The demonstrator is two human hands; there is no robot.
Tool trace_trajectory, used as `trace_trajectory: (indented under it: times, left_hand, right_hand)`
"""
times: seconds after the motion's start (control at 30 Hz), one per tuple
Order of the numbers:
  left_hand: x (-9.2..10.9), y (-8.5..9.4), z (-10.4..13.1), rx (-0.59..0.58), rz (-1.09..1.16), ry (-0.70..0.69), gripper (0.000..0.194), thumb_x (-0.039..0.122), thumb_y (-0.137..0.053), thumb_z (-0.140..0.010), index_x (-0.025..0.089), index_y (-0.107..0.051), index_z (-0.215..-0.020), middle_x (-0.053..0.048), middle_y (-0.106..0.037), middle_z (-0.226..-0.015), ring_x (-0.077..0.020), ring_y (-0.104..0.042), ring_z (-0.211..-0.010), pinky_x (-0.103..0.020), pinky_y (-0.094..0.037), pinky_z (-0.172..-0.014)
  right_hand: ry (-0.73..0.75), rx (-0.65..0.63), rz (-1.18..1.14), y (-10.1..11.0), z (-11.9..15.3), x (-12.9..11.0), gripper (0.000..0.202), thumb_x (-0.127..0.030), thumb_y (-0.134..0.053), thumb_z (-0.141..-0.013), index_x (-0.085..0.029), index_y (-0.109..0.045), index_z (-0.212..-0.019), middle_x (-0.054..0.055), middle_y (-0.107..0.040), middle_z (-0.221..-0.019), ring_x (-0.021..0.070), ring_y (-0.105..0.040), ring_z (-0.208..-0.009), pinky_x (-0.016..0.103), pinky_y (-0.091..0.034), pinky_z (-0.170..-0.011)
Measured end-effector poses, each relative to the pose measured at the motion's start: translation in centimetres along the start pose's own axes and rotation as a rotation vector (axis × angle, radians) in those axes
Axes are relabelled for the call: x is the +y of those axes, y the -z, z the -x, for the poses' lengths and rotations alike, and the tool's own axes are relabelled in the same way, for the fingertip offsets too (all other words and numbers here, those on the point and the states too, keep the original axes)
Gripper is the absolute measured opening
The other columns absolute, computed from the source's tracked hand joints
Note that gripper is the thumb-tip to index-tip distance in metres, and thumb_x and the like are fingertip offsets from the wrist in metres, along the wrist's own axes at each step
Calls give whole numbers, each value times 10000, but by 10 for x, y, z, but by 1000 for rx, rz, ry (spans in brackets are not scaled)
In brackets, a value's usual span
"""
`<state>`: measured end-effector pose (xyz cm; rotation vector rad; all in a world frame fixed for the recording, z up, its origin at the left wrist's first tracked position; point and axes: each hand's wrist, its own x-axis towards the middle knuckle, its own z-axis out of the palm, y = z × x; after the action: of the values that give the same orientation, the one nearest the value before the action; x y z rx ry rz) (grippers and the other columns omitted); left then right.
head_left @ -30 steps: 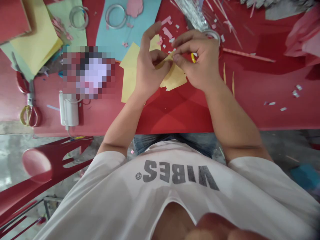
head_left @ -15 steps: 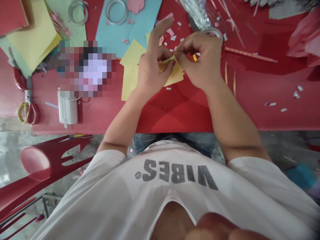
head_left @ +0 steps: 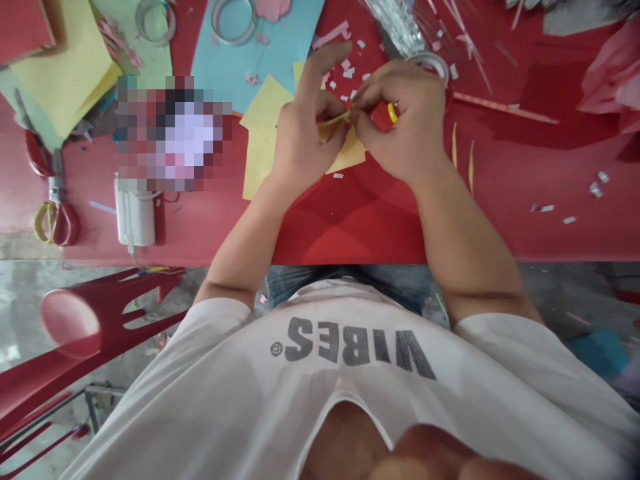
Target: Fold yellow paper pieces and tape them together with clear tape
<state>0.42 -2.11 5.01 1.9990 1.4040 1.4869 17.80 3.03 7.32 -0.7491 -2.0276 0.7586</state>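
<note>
A small folded or rolled piece of yellow paper (head_left: 334,122) is pinched between my two hands over the table. My left hand (head_left: 303,137) grips its left part between thumb and fingers, with the index finger raised. At the other end, the thumb and fingertips of my right hand (head_left: 403,123) are closed on the paper. A bright yellow curved thing (head_left: 393,112) shows beneath my right palm; what it is I cannot make out. Yellow paper sheets (head_left: 260,153) lie under and beside my left hand.
Scissors (head_left: 55,193), a white power bank (head_left: 135,217) and a pixelated patch lie left. Tape rolls (head_left: 233,40) rest on blue paper (head_left: 205,80) and elsewhere. To the right are a pink striped stick (head_left: 505,108), thin yellow strips (head_left: 471,167) and paper scraps. A red chair (head_left: 100,313) stands lower left.
The fingertips of my right hand have shifted slightly on the yellow paper, and more of the yellow curved thing shows under the palm. My left hand keeps its pinch.
</note>
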Motion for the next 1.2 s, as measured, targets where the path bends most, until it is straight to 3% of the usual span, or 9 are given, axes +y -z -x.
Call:
trace_trajectory:
  times: [0.2,0.37,0.5,0.73,0.97,1.2]
  left_hand:
    - [-3,1,0,-35,35,-2,586,241,-470,-808,287,-433,-1391,-48,-659,-1158,-157,-612,-676,-339,-446,-610]
    - [-28,-4,-2,-42,-32,-47,717,338,-560,-694,323,-379,-1387,0,-679,-869,-177,-580,-588,-333,-431,-508]
    - [-36,-5,-4,-91,-21,-62,755,314,-570,-660,364,-354,-1381,-19,-681,-1197,-174,-617,-608,-346,-453,-506]
    - [-20,-3,-1,-73,12,-24,629,375,-519,-760,375,-395,-1377,9,-634,-777,-236,-656,-636,-382,-448,-541]
    - [-15,-6,2,-49,32,13,593,414,-517,-769,367,-418,-1353,6,-606,-721,-256,-662,-618,-393,-448,-542]
    - [-5,-5,5,-83,-110,17,713,242,-504,-686,436,-444,-1370,25,-646,-709,-256,-604,-588,-408,-431,-574]
  right_hand:
    - [9,-64,65,5,-1,-4,262,-198,-645,-867,-450,-701,-822,-60,-736,-995,285,-699,-974,487,-533,-883]
    - [100,-64,80,6,-2,2,285,-203,-678,-823,-485,-717,-836,-83,-735,-982,293,-702,-962,501,-515,-869]
    - [123,-122,159,8,-2,6,295,-229,-665,-838,-516,-720,-878,-104,-725,-1032,285,-697,-981,517,-488,-892]
    - [74,-212,271,10,-1,1,230,-260,-642,-884,-480,-710,-889,-100,-723,-1102,292,-669,-1049,546,-438,-978]
    - [169,-236,316,10,0,7,146,-229,-646,-906,-365,-696,-885,-37,-736,-1081,290,-641,-1004,544,-411,-954]
    - [187,-254,402,16,-1,-4,207,-248,-650,-890,-446,-689,-842,-106,-700,-1223,360,-608,-1145,627,-353,-1012]
